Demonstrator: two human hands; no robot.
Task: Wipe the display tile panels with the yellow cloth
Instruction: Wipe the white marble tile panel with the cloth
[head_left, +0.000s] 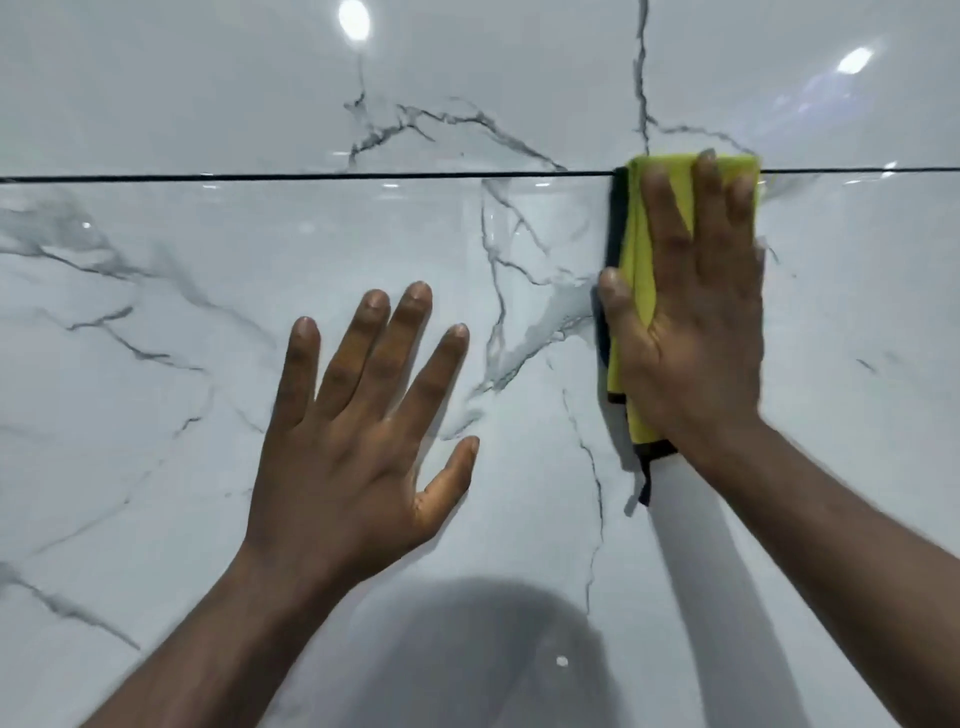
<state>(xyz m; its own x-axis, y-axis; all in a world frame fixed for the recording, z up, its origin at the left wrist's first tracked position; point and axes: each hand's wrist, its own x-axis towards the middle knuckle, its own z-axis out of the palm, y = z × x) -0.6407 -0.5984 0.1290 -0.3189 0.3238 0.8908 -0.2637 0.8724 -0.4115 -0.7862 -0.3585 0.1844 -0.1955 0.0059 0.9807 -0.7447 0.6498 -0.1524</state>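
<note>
Pressing yellow cloth, long axis vertical, under flat right fingers; left fingers spread.

I have one view: my head camera looks from behind the left hand and right hand, near the tile panel.

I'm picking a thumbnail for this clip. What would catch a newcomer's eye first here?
The yellow cloth, pressed flat under the right hand at the dark seam between two glossy marble-look tile panels, upper right. Next, the left hand, fingers spread, over the lower panel at centre.
</note>
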